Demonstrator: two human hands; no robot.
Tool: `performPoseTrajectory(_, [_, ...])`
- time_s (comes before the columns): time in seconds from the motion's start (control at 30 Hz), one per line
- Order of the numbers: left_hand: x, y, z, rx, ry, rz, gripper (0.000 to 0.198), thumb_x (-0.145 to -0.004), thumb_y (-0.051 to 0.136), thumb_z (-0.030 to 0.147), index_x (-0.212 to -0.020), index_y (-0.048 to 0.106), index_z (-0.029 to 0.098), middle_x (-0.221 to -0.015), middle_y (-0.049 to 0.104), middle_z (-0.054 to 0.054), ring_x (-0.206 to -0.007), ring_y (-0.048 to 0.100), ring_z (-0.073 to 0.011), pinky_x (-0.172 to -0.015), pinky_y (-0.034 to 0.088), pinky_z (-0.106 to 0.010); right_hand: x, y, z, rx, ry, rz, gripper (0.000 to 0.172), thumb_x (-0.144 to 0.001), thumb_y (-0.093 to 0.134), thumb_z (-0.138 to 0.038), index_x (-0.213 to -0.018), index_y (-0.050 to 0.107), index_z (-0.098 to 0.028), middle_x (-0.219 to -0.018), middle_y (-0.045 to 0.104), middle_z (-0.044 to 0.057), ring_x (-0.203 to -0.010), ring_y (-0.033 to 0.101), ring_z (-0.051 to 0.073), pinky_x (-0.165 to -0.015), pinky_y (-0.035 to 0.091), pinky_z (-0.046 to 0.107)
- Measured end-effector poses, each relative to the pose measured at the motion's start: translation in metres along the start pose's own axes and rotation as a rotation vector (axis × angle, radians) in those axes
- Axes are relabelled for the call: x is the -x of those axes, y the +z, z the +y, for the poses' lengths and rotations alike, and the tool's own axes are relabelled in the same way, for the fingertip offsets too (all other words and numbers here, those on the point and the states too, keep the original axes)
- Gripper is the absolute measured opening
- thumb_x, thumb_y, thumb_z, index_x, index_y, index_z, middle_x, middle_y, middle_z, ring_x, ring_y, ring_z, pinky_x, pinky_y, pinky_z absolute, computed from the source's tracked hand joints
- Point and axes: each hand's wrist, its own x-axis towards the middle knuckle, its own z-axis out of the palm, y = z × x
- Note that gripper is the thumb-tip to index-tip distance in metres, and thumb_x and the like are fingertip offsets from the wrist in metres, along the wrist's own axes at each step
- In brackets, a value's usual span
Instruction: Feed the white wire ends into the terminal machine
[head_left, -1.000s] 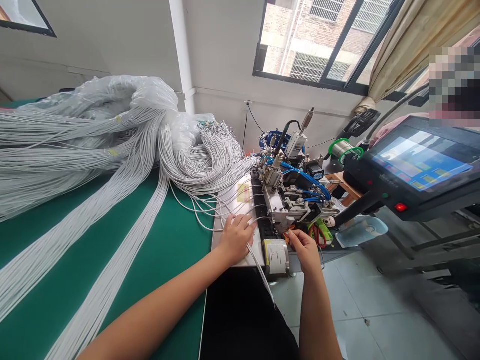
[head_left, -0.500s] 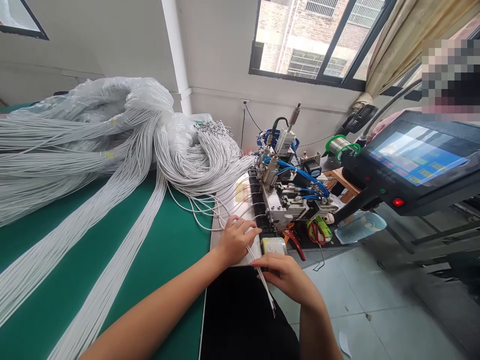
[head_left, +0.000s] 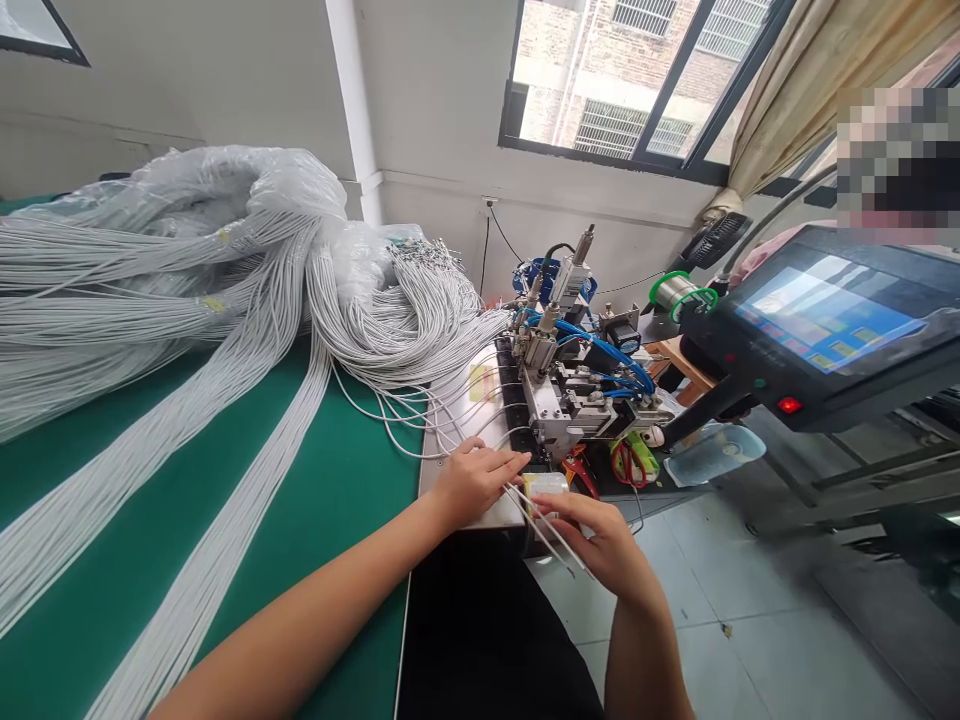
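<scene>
My left hand (head_left: pixel 480 484) is closed over a few thin white cables (head_left: pixel 551 546) at the front edge of the white machine base (head_left: pixel 457 504). Their loose ends slant down and right past it, spread slightly apart over my lap. On the right, my right hand (head_left: pixel 596 532) pinches at these cables between thumb and fingers; its fingertips partly hide the contact. Just ahead of my hands is the wire-processing machine (head_left: pixel 555 400), with metal cylinders and blue air hoses. Several cables loop from the large bundle (head_left: pixel 420 330) into its black holder strip.
Long white cable bundles (head_left: pixel 225 400) and clear plastic wrap (head_left: pixel 292 185) cover much of the green table (head_left: pixel 330 540). A control screen (head_left: pixel 832 310), solder spool (head_left: pixel 681 292), red-handled scissors (head_left: pixel 628 462) and plastic tray (head_left: pixel 716 455) are to the right. Another person is partly visible behind the screen.
My right hand has moved up and right, swinging the cable ends rightward and spreading them apart. My left hand has shifted slightly right, staying at the base edge.
</scene>
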Motion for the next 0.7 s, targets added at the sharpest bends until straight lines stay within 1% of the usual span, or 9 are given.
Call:
performPoseTrajectory(0.07, [0.000,0.001,0.000,-0.002,-0.003,0.002,0.027,-0.098,0.045,0.028,-0.119,0.060,0.021,-0.105,0.072,-0.003,-0.078,0.067,-0.0108,-0.079,0.042,-0.030,-0.001,0.002,-0.003,-0.012,-0.024,-0.050,0.026,-0.093,0.053,-0.020,-0.114,0.068,-0.026,-0.097,0.072,0.004,-0.087,0.068,0.018,-0.078,0.053,0.027])
performPoseTrajectory(0.13, [0.000,0.000,0.000,0.002,-0.003,0.001,0.027,-0.098,0.043,0.027,-0.119,0.059,0.021,-0.105,0.072,-0.003,-0.079,0.067,-0.0108,-0.078,0.043,-0.030,-0.002,0.004,-0.004,-0.030,-0.052,-0.009,0.023,-0.093,0.054,-0.020,-0.108,0.070,-0.025,-0.097,0.072,0.005,-0.088,0.067,0.018,-0.079,0.052,0.028])
performPoseTrajectory(0.2, [-0.001,-0.001,0.001,0.007,0.003,-0.007,0.029,-0.099,0.041,0.025,-0.123,0.057,0.020,-0.104,0.072,-0.004,-0.080,0.067,-0.0108,-0.076,0.044,-0.029,-0.003,0.004,-0.001,-0.036,-0.057,0.124,0.021,-0.092,0.055,-0.020,-0.104,0.071,-0.024,-0.097,0.071,0.006,-0.089,0.066,0.020,-0.080,0.052,0.030])
performPoseTrajectory(0.27, [-0.002,-0.002,0.001,0.011,0.009,-0.002,0.031,-0.099,0.040,0.026,-0.125,0.054,0.020,-0.099,0.072,-0.003,-0.078,0.067,-0.0105,-0.073,0.044,-0.028,-0.002,0.004,0.005,-0.040,-0.018,0.316,0.018,-0.090,0.058,-0.021,-0.100,0.072,-0.023,-0.097,0.071,0.007,-0.089,0.065,0.020,-0.080,0.052,0.031])
performPoseTrajectory(0.37, [-0.003,-0.003,0.002,0.020,0.025,0.029,0.029,-0.098,0.044,0.028,-0.123,0.055,0.020,-0.083,0.071,0.000,-0.068,0.064,-0.0094,-0.070,0.044,-0.027,-0.002,0.005,0.017,-0.082,0.128,0.585,0.012,-0.086,0.064,-0.027,-0.093,0.073,-0.021,-0.093,0.071,0.006,-0.084,0.064,0.020,-0.074,0.052,0.030])
performPoseTrajectory(0.43, [-0.003,-0.003,0.002,0.018,0.047,0.046,0.025,-0.097,0.045,0.027,-0.118,0.058,0.021,-0.073,0.068,0.003,-0.062,0.061,-0.0090,-0.068,0.043,-0.027,-0.003,0.009,0.024,-0.161,0.227,0.717,0.014,-0.081,0.069,-0.031,-0.087,0.073,-0.019,-0.089,0.071,0.006,-0.081,0.064,0.020,-0.071,0.053,0.029])
performPoseTrajectory(0.57, [-0.003,-0.003,0.002,-0.011,0.080,0.066,0.019,-0.096,0.047,0.026,-0.108,0.062,0.023,-0.060,0.061,0.005,-0.056,0.056,-0.0096,-0.064,0.040,-0.027,-0.007,0.018,0.035,-0.355,0.340,0.901,0.022,-0.074,0.075,-0.036,-0.086,0.073,-0.018,-0.087,0.072,0.006,-0.078,0.065,0.020,-0.070,0.053,0.030])
performPoseTrajectory(0.63, [-0.003,-0.003,0.002,-0.017,0.079,0.065,0.017,-0.095,0.048,0.026,-0.101,0.063,0.022,-0.058,0.059,0.005,-0.055,0.054,-0.0096,-0.064,0.040,-0.027,-0.008,0.021,0.038,-0.399,0.370,0.950,0.025,-0.074,0.076,-0.037,-0.089,0.073,-0.017,-0.087,0.072,0.006,-0.079,0.065,0.020,-0.071,0.053,0.030])
performPoseTrajectory(0.7, [-0.003,-0.002,0.003,-0.018,0.078,0.057,0.016,-0.095,0.048,0.026,-0.095,0.063,0.021,-0.059,0.059,0.005,-0.055,0.054,-0.0098,-0.065,0.040,-0.028,-0.009,0.023,0.040,-0.406,0.382,0.969,0.027,-0.074,0.075,-0.038,-0.091,0.073,-0.017,-0.086,0.072,0.006,-0.079,0.065,0.020,-0.072,0.052,0.031])
